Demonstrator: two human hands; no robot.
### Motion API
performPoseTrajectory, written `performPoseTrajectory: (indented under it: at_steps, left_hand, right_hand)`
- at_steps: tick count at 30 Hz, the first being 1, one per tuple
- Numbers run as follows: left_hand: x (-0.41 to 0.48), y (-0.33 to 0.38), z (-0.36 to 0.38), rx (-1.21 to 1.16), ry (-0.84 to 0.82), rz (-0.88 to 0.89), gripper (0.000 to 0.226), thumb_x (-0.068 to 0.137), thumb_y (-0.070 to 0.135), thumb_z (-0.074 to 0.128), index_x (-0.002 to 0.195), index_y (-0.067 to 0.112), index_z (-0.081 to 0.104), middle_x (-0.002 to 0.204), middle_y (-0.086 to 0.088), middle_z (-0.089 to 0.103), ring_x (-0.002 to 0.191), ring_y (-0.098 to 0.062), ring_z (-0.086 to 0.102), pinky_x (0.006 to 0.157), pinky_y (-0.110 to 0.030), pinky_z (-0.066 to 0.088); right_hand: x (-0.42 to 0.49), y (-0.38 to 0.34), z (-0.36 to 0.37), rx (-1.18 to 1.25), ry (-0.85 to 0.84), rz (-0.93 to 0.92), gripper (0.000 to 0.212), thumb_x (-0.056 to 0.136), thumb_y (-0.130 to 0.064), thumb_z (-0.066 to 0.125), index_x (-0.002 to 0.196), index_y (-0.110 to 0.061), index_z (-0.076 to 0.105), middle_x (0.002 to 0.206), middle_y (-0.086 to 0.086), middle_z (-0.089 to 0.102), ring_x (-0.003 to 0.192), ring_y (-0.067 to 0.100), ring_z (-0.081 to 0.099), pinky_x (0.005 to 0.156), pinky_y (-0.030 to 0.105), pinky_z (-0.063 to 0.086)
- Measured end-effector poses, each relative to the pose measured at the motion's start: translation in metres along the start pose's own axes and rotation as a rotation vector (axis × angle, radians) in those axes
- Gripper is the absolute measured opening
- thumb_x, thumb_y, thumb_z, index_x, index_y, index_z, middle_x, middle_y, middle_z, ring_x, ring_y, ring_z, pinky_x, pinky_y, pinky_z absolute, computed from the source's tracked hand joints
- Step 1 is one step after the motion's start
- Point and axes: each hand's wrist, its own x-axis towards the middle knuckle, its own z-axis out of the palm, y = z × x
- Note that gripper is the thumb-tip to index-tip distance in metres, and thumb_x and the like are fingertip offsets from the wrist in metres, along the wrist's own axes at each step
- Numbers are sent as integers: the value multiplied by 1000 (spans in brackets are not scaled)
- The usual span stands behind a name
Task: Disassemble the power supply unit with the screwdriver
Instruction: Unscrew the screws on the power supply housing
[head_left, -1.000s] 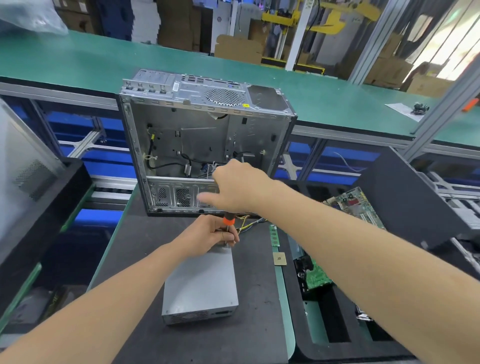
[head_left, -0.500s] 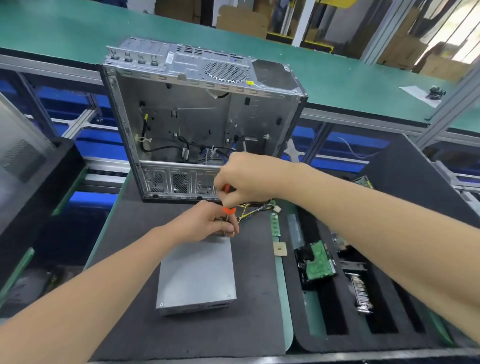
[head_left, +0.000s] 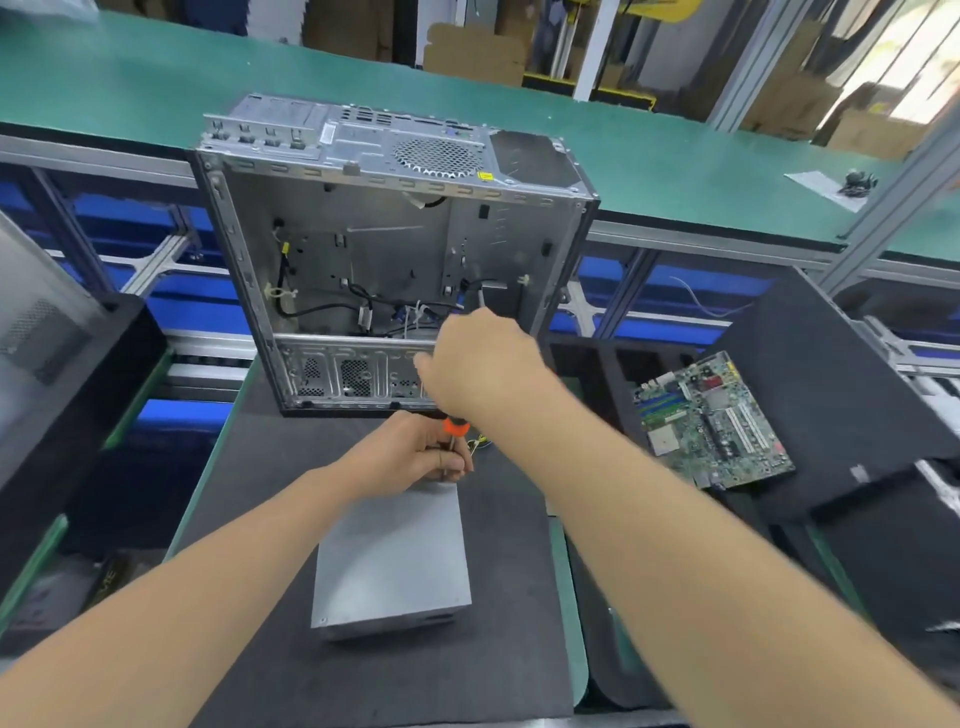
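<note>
A grey metal power supply unit (head_left: 395, 561) lies flat on the black foam mat (head_left: 322, 675). An orange-handled screwdriver (head_left: 456, 429) stands upright at the unit's far edge. My right hand (head_left: 483, 364) grips its handle from above and hides most of it. My left hand (head_left: 415, 452) rests at the far edge of the unit and pinches the screwdriver's shaft near the tip. Yellow wires (head_left: 480, 442) stick out just right of my left hand.
An open, gutted computer case (head_left: 384, 249) stands upright just behind the hands. A green motherboard (head_left: 711, 421) leans in a black foam tray (head_left: 841, 395) at right. Another black tray (head_left: 62, 395) sits at left. A green conveyor (head_left: 156, 88) runs behind.
The view shifted, so the motherboard is back in sight at right. My right hand stays atop the screwdriver and has turned a little. My left hand keeps steadying the shaft at the unit's far edge.
</note>
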Motion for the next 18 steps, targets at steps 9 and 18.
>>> performPoseTrajectory:
  at_steps: [9,18]
  left_hand:
    - [1,10,-9,108,-46,20,21,100,4,64,95,19,77,84,5,77,85,-18,73,85,-30,59]
    - [-3,10,-4,113,-40,-27,19,101,6,65,92,16,78,84,9,77,85,-15,74,91,-39,61]
  right_hand:
    - [5,16,-13,-183,-98,-503,20,84,-21,62,69,-14,51,67,3,50,73,30,57,56,35,46]
    - [3,27,-18,-200,-111,-798,11,83,-24,61,78,-15,61,67,-1,58,69,24,49,69,40,51]
